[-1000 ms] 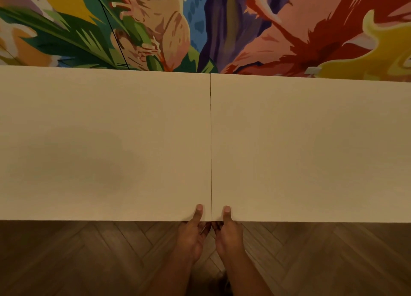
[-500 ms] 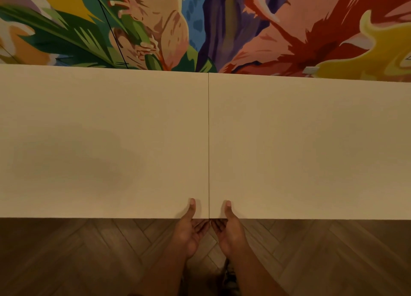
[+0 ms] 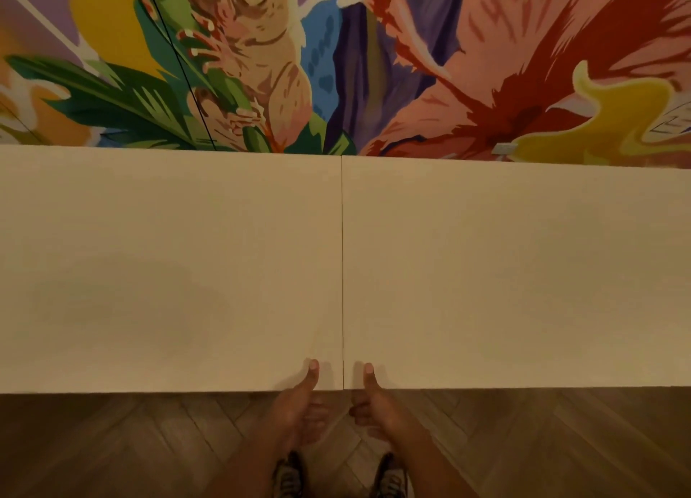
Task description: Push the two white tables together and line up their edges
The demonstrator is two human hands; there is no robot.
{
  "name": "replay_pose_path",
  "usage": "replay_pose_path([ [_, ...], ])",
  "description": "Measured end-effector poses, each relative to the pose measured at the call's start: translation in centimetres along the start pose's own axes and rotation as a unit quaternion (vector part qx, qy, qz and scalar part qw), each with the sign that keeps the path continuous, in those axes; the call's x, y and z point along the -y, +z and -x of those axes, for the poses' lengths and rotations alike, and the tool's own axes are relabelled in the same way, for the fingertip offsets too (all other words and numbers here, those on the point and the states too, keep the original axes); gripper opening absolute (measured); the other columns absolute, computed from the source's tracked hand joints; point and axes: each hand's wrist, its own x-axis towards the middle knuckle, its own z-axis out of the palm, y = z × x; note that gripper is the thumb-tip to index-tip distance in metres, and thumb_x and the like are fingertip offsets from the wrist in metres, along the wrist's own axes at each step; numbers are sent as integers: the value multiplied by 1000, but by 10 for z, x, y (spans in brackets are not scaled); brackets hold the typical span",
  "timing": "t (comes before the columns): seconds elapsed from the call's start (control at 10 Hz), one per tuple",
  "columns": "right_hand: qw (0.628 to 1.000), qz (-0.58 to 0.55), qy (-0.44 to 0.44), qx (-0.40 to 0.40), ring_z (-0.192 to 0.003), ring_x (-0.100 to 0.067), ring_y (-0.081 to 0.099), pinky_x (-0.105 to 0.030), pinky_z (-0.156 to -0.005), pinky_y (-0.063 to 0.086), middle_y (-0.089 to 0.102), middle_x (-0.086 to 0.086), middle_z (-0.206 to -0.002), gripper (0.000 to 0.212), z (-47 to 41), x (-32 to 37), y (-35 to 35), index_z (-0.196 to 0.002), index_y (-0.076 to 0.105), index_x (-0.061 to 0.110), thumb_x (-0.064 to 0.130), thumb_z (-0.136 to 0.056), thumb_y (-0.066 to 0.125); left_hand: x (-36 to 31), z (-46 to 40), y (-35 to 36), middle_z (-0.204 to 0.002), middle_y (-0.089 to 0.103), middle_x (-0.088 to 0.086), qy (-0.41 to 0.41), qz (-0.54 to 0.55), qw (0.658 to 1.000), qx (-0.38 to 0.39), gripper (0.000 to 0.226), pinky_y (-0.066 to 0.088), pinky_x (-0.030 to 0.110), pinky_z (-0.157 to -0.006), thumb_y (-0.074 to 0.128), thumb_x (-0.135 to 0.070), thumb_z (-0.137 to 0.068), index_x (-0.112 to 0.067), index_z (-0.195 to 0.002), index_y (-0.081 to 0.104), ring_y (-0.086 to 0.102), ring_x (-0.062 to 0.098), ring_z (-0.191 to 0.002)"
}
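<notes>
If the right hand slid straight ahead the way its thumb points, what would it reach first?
Only bare tabletop: the right hand would cross the right table, with nothing lying on it, to its far edge by the mural wall. Any gap there is unclear.

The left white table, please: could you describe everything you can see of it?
The left white table shows only a plain, matte, off-white flat top, bare apart from a faint shadow. Its right edge meets the right white table along a thin straight seam; near edges look nearly level. The left hand grips its near corner, thumb on top, fingers beneath. A mural wall lies behind.
</notes>
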Motion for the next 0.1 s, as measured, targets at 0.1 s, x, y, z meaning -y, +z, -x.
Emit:
replay_pose_path([
  [0.1,988,147,-41,-30,-77,-17,75,-26,-73,53,80,-5,-81,92,13,25,-13,-92,79,11,84,-85,24,-28,23,-16,-81,81,13,-7,-171,985,10,100,62,38,-80,48,-91,-67,0,-97,75,76,27,-80],
])
